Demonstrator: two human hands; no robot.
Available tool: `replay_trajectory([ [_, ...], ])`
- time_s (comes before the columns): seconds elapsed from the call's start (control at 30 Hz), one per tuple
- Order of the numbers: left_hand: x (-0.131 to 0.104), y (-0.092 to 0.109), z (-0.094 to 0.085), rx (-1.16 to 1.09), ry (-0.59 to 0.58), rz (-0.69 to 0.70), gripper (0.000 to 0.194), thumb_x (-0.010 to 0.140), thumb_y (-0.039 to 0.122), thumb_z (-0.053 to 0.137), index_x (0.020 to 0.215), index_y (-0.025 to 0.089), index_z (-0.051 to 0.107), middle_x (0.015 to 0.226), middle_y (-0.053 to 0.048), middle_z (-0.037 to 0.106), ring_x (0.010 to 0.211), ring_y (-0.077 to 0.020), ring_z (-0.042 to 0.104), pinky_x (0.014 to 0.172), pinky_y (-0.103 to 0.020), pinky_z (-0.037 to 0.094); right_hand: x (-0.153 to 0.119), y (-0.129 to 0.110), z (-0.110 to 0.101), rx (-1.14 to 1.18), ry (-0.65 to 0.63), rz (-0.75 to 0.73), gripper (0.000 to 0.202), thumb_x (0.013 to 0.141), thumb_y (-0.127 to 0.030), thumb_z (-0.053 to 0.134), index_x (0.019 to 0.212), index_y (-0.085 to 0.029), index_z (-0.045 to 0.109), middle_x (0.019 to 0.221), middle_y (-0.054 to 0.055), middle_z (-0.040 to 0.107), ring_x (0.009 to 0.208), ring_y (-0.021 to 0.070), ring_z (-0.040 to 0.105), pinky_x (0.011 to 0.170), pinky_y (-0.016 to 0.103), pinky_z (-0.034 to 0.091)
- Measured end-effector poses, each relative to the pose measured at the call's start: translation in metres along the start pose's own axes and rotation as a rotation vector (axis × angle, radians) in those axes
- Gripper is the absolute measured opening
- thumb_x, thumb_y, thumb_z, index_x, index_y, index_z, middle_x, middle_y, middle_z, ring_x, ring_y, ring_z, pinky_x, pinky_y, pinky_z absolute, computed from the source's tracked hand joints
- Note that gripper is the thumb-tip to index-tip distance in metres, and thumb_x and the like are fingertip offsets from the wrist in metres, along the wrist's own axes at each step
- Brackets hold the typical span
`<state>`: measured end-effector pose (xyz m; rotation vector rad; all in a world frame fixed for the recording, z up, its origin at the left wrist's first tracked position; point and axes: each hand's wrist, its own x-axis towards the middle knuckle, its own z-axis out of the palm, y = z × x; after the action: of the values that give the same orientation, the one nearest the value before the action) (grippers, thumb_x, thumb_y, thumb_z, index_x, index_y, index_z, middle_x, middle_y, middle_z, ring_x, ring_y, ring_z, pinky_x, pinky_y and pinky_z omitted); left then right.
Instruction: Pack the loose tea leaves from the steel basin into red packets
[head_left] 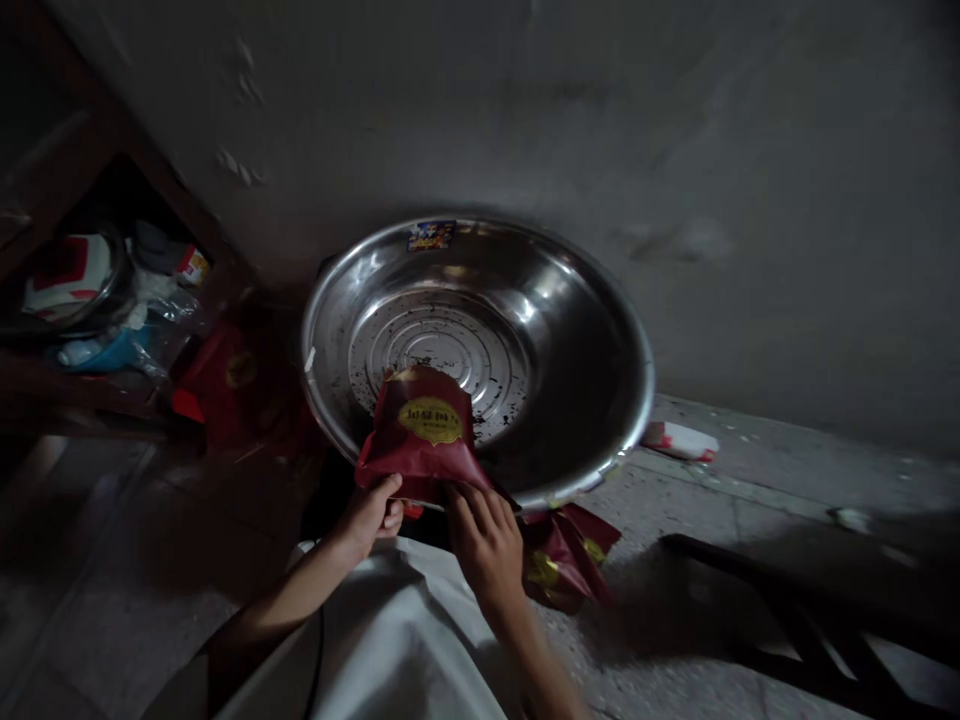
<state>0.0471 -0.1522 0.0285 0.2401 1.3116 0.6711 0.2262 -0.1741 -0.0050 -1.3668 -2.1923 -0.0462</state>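
A dark red bag [427, 425] with a gold oval label lies over the near rim of a wide metal basin [592, 350]. Its far end reaches into the basin, above small dark bits scattered on the bottom. My left hand [375, 515] is closed on the bag's near left corner, fingers curled. My right hand [486, 535] grips the near edge further right, with its fingertips partly hidden at the bag. Close to my right hand, outside the basin, is another crumpled red and gold bag [574, 560].
On the left, a shelf [120, 395] holds a blue bowl [124, 350] and plastic wrapping, with more red bags [251, 385] beside it. A dark frame [795, 610] stands at the lower right. A white and red packet [684, 441] lies by the wall.
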Motion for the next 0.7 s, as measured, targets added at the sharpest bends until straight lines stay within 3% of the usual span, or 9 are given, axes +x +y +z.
replay_trajectory([
  [0.17,0.002,-0.001,-0.004,0.033,0.015,-0.104,0.044,0.08,0.051,0.056,0.054,0.016,0.052,0.042,0.007,0.036,0.035,-0.004,0.026,0.039,-0.023,0.009,-0.011,0.018,-0.004,0.008,0.003,-0.088,0.032,0.096,-0.012,0.041,0.124,-0.013,0.058,0.11,0.013,0.068,0.102,0.0255,0.057,0.091,0.04,0.044],
  [0.3,0.002,-0.003,-0.007,0.052,0.062,-0.131,0.055,0.077,0.065,0.053,0.059,0.013,0.058,0.043,0.006,0.038,0.035,-0.0046,0.029,0.038,-0.023,0.01,-0.015,0.027,0.003,0.016,0.045,-0.168,0.03,0.094,-0.009,0.04,0.115,-0.014,0.061,0.106,0.013,0.07,0.101,0.025,0.059,0.09,0.04,0.045],
  [0.4,-0.001,-0.005,-0.013,0.064,0.184,-0.024,0.062,0.071,0.076,0.051,0.057,0.016,0.055,0.043,0.006,0.037,0.035,-0.0046,0.029,0.038,-0.022,0.01,-0.016,0.033,0.01,0.046,0.102,-0.207,0.03,0.091,-0.007,0.041,0.109,-0.016,0.063,0.1,0.011,0.071,0.099,0.0237,0.06,0.088,0.038,0.047],
  [0.5,-0.007,-0.006,-0.022,0.017,0.267,0.126,0.058,0.065,0.075,0.061,0.058,0.019,0.048,0.043,0.009,0.035,0.036,-0.0036,0.026,0.037,-0.021,0.011,-0.021,0.039,0.017,0.062,0.131,-0.226,0.032,0.089,-0.007,0.041,0.107,-0.018,0.066,0.099,0.01,0.072,0.101,0.0231,0.061,0.089,0.037,0.048],
  [0.6,-0.012,-0.006,-0.028,-0.018,0.232,0.245,0.054,0.062,0.068,0.072,0.063,0.019,0.047,0.048,0.009,0.04,0.038,-0.0042,0.031,0.037,-0.02,0.017,-0.029,0.047,0.023,0.043,0.141,-0.269,0.034,0.088,-0.009,0.042,0.109,-0.02,0.067,0.099,0.009,0.072,0.101,0.0232,0.063,0.089,0.036,0.049],
  [0.7,-0.013,-0.005,-0.031,-0.034,0.187,0.22,0.051,0.063,0.062,0.075,0.072,0.016,0.055,0.053,0.006,0.049,0.043,-0.0062,0.041,0.039,-0.02,0.023,-0.036,0.058,0.028,0.015,0.141,-0.339,0.037,0.088,-0.012,0.044,0.116,-0.021,0.067,0.099,0.008,0.072,0.097,0.0226,0.065,0.089,0.035,0.05],
])
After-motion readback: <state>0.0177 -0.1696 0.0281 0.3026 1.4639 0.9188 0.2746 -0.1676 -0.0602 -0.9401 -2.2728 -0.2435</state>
